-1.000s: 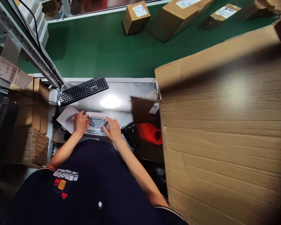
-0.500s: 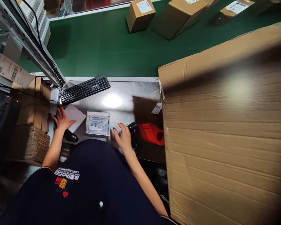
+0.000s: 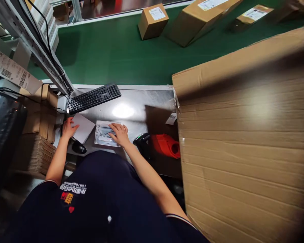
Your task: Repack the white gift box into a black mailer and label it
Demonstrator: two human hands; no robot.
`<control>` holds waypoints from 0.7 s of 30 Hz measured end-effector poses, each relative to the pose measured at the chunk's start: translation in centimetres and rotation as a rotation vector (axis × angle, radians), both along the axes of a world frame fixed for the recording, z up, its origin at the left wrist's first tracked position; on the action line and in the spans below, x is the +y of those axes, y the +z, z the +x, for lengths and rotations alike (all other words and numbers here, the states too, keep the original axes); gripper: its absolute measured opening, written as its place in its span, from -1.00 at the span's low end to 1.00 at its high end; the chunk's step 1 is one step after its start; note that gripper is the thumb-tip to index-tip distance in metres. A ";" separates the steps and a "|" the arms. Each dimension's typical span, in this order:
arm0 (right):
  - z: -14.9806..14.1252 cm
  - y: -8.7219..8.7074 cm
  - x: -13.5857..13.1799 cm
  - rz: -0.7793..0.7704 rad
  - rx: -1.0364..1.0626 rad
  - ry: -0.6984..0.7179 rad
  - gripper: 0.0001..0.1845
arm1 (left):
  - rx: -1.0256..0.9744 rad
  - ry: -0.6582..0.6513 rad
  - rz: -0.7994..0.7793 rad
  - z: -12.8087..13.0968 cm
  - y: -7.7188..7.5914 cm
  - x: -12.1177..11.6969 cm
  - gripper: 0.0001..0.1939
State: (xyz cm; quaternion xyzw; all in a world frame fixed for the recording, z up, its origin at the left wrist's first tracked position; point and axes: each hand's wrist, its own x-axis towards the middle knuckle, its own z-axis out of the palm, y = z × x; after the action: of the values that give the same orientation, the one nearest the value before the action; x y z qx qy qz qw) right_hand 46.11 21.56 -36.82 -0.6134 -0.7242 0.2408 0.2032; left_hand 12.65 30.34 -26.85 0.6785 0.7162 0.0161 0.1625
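On the metal desk (image 3: 136, 98), an open, shallow white box (image 3: 106, 145) shows loosely wrapped, bluish-grey contents. Just left lies a plain white cover (image 3: 84, 128); the half-open left hand (image 3: 68, 128) is at its edge. The right hand (image 3: 121, 135), fingers parted, overlaps the box; any grip is unclear. A tag (image 3: 171, 118) bears an unreadable barcode.

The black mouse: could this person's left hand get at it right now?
Probably yes. The left hand is at the edge of the white panel, and the mouse lies close by, nearer the person's body, with nothing seen covering its top.
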 end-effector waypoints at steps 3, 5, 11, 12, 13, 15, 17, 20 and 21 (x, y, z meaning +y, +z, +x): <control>-0.1 -0.4 -1.1 0.046 0.055 -0.050 -0.34 | 0.026 -0.016 -0.049 1.3 -1.2 -1.2 0.36; -0.4 -0.3 -2.3 0.110 0.129 -0.146 -0.25 | 0.069 -0.057 -0.135 2.4 -2.1 -1.8 0.58; -0.7 1.3 -6.2 0.179 0.408 -0.459 -0.20 | -0.030 -0.134 -0.149 4.1 -2.4 -1.5 0.56; -0.4 1.7 -6.5 0.167 0.459 -0.476 -0.21 | -0.054 -0.143 -0.127 3.9 -2.0 -1.2 0.53; -0.1 2.1 -6.6 0.151 0.519 -0.491 -0.23 | -0.076 -0.142 -0.110 3.5 -1.5 -1.0 0.51; 0.7 3.1 -6.5 0.116 0.673 -0.532 -0.24 | -0.109 -0.108 -0.092 2.4 -0.1 -0.4 0.49; 1.8 4.6 -5.7 0.076 0.849 -0.580 -0.26 | -0.180 -0.048 -0.045 1.3 2.0 -0.1 0.46; 3.4 8.0 -3.2 0.022 1.047 -0.557 -0.29 | -0.283 -0.143 0.123 1.2 5.9 -0.5 0.48; 3.9 9.4 -2.0 0.008 1.087 -0.514 -0.28 | -0.297 -0.264 0.197 2.0 7.3 -0.9 0.50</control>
State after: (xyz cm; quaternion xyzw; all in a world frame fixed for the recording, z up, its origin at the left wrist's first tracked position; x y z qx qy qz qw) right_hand 50.01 19.58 -27.42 -0.5572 -0.3458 0.4603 0.5984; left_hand 14.64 29.41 -19.57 0.7693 0.5843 0.1643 0.1995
